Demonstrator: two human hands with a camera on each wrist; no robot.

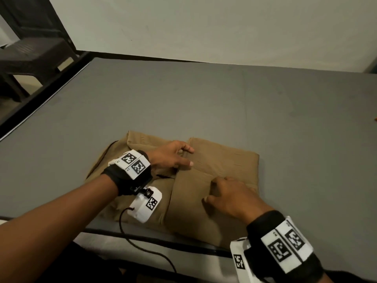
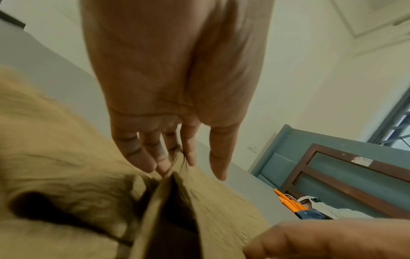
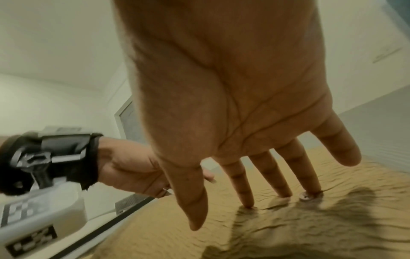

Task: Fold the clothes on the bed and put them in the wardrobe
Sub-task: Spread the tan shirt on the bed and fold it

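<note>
Tan garment point(image 1: 220, 166) folded on grey bed point(image 1: 204, 99). Left hand point(image 1: 169, 155) pinches a fold edge; right hand point(image 1: 230, 198) spread, fingertips point(image 3: 248, 204) pressing cloth.

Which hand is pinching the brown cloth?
The left hand: its fingers pinch an edge of the folded tan fabric garment. The right hand only presses with straight fingers.
</note>
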